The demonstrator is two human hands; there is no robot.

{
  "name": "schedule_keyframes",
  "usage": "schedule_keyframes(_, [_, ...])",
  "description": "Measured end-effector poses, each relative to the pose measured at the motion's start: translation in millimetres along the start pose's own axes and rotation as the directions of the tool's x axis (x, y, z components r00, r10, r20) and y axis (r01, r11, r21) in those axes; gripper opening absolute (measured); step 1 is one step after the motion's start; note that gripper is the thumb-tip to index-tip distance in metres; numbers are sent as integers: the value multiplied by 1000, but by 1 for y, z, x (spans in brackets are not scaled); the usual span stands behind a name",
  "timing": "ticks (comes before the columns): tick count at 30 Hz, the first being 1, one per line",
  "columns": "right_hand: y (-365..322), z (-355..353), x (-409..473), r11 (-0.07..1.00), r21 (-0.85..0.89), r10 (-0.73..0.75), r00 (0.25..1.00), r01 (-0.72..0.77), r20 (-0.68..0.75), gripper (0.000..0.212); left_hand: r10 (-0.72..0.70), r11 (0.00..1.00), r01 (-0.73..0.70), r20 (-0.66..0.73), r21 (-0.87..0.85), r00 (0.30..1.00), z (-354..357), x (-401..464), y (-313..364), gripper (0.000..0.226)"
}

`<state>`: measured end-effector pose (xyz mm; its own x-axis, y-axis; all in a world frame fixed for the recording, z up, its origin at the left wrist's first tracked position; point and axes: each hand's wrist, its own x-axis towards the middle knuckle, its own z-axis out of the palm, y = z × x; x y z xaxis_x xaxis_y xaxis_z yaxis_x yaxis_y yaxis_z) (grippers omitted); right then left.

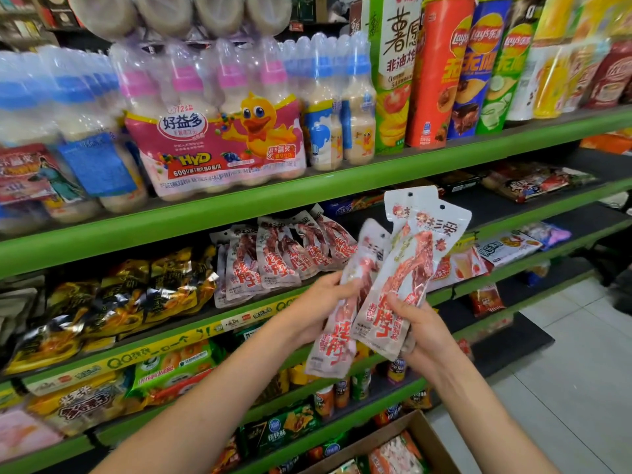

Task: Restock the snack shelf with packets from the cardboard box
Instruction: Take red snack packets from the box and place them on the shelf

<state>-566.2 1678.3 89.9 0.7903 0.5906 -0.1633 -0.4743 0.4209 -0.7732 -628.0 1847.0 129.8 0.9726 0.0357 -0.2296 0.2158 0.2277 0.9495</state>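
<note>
While both grips clamp packets [403, 268] | shelf [239, 206] behind | cardboard box [424, 436] below

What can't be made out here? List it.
- Cardboard box, head view: cut off by the bottom edge, so the stock left inside is unknown.
- Held packets: they overlap, so the exact count is unclear; left hand and right hand cover their lower parts.
- Left-end bottles: blurred, labels unreadable.
- Shelf price strips: print too small.
</note>
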Motion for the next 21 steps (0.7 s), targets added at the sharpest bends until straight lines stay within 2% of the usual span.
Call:
schedule_keyframes(3, [-8, -4, 0, 999, 36, 15, 1000, -15, 1, 47, 0, 949, 2, 6, -316, 1000, -18, -1, -6, 38])
schedule_keyframes(6, [-9, -4, -2, 999, 33, 38, 999, -39, 11, 52, 26, 895, -7, 37, -446, 999, -28, 1, -14, 42])
schedule_keyframes(11, [-4, 0, -2, 998, 15, 59, 998, -59, -15, 51, 8, 934, 1, 24, -358, 1000, -33, 4, -19, 55])
schedule_keyframes(21, [-1, -1, -1, 998, -19, 57, 998, -57, 0, 46, -4, 955, -19, -77, -295, 997, -38, 8, -20, 55])
